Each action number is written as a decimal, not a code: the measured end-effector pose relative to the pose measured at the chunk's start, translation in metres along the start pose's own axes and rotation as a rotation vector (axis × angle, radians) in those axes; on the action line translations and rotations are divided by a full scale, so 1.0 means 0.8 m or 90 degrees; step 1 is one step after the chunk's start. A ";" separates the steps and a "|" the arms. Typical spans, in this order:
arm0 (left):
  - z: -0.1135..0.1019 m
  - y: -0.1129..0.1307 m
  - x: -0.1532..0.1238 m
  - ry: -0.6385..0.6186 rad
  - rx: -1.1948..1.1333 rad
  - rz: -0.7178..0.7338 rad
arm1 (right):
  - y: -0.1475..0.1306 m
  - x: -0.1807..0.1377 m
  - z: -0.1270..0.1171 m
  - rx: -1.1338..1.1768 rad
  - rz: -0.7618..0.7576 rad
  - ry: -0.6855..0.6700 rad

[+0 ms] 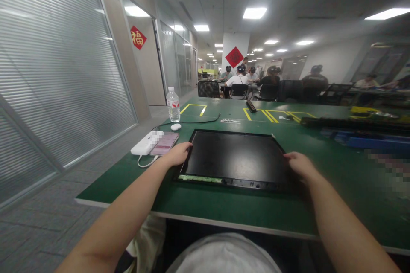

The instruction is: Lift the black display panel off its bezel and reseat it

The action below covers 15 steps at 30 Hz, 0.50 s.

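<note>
A black flat display panel lies in front of me, its glossy face up, with a thin dark frame around it. Along its near edge, at the left, runs a green circuit strip. My left hand grips the panel's left edge, the thumb on top and the other fingers mostly hidden beneath. At the opposite edge my right hand holds the frame in the same way, thumb uppermost. Whether the panel rests fully on the table or is slightly raised, I cannot tell.
On the green table, a white power bank, a phone, a white oval case and a water bottle stand at left. A dark bar lies behind. Blue and black parts occupy the right. People sit beyond.
</note>
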<state>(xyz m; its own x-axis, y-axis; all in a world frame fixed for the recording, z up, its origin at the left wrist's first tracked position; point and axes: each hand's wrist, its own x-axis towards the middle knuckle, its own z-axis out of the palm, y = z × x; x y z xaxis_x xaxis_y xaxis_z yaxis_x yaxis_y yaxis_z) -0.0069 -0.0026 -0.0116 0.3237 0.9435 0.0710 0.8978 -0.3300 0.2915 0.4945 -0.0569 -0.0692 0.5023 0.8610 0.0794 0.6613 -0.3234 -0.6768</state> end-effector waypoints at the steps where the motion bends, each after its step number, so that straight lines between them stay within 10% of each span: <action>1: 0.000 0.000 0.000 0.001 0.000 -0.001 | -0.002 -0.001 -0.001 0.000 0.007 -0.002; 15: -0.007 0.002 -0.002 -0.007 -0.005 0.007 | -0.017 -0.014 -0.003 0.008 0.022 -0.016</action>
<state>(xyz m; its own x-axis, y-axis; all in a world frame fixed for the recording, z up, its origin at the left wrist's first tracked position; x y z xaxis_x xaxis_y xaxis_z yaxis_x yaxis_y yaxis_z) -0.0076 -0.0047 -0.0061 0.3365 0.9395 0.0645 0.8918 -0.3399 0.2987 0.4812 -0.0630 -0.0592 0.5103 0.8592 0.0375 0.6363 -0.3479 -0.6885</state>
